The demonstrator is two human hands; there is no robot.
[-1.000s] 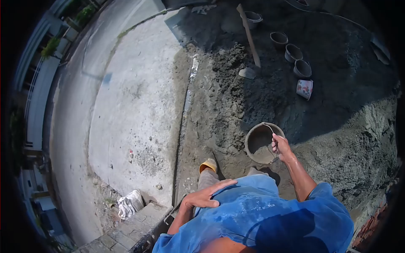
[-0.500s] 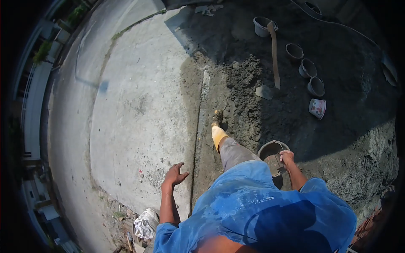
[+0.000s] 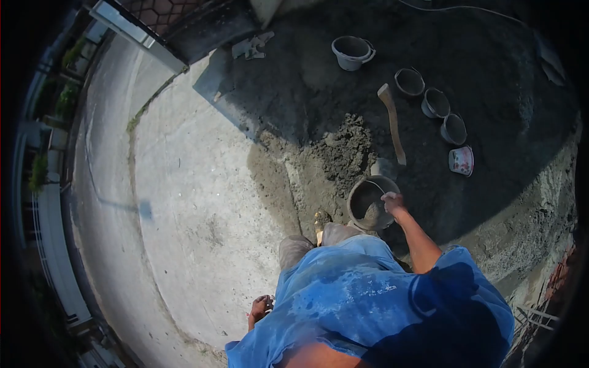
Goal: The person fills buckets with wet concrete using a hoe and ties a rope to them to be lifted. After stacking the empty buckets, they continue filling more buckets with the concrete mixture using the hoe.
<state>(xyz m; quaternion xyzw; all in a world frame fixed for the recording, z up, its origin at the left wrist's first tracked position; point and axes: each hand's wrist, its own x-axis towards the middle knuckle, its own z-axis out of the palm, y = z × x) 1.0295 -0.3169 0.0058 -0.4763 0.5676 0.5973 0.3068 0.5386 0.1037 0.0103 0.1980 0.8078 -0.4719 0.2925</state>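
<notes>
The right hand [image 3: 392, 201] is clamped on the thin handle [image 3: 375, 186] of a large grey bucket [image 3: 362, 199], which sits or hangs just ahead of the legs, near the right boot side; whether its base touches the ground cannot be told. The left hand [image 3: 261, 306] is beside the shirt [image 3: 350, 276] at near left, fingers seemingly curled, though whether they are closed cannot be told. A hoe [image 3: 394, 129] lies just past the far rim, its blade overlapped by the bucket in view, so a forward swing could knock or snag it. The lumpy mortar heap [image 3: 346, 150] at far left could make a foot slip, and a one-sided grip might let the bucket tip.
</notes>
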